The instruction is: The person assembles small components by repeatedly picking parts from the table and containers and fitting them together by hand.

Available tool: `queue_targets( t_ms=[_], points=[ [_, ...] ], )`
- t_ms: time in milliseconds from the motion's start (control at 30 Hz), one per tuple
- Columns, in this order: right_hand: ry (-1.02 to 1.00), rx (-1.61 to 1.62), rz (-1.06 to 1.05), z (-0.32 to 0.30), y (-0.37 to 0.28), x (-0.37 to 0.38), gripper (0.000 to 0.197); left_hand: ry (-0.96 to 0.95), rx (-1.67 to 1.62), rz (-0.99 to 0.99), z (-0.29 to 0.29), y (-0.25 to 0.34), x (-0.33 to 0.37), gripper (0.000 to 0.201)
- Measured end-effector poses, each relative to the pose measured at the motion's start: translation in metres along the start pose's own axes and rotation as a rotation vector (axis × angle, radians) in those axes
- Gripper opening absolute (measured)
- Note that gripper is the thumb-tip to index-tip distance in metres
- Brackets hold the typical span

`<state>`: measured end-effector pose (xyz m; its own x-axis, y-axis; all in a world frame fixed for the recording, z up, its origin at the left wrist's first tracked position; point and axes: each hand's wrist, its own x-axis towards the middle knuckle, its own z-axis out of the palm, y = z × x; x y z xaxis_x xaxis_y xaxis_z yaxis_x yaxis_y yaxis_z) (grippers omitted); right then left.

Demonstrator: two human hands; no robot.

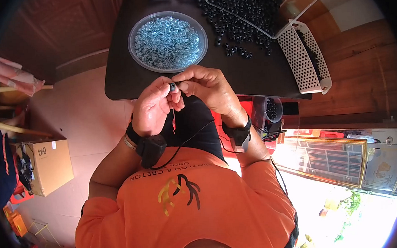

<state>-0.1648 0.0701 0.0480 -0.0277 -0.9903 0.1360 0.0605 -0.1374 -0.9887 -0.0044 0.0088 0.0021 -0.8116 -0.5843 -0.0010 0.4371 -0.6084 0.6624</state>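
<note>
Between the thumb and fingers of my left hand (152, 105) sits a small round black piece (172, 87) with a shiny end, too small to name more exactly. My right hand (212, 90) is right beside it, thumb and forefinger pinched together close to the piece. Whatever those right fingertips hold is hidden. Both hands are over my lap, at the near edge of the dark table (121, 78). Just beyond them stands a round clear plastic bowl (131, 50) full of small transparent bluish pieces (167, 42).
Many small black pieces (251, 19) lie heaped at the table's far right, partly under a clear tray (308, 12). A white perforated basket (296, 66) stands at the right edge. Below it, a clear tub (277, 109) holds black pieces. Thin cables (183, 143) run between my wrist devices.
</note>
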Motion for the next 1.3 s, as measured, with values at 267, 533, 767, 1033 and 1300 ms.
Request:
queue_targets(
  t_ms=[267,533,767,1033,1300],
  points=[
    [0.074,0.072,0.042,-0.005,0.007,-0.001,0.018,0.006,0.072,0.001,0.006,0.001,-0.001,0.021],
    [0.013,0.016,-0.035,0.0,0.013,-0.003,0.016,0.066,0.099,0.024,0.004,-0.005,-0.001,0.018],
    [0.124,-0.208,-0.044,0.006,0.01,-0.008,0.014,0.101,0.094,0.03,0.008,-0.01,-0.001,0.017],
    [0.311,-0.471,-0.34,0.022,0.025,-0.013,0.022,0.101,-0.068,0.049,0.013,-0.009,-0.002,0.015],
    [0.391,-0.583,-0.421,0.029,0.03,-0.016,0.037,0.093,-0.059,0.045,0.017,-0.007,-0.002,0.013]
  ],
)
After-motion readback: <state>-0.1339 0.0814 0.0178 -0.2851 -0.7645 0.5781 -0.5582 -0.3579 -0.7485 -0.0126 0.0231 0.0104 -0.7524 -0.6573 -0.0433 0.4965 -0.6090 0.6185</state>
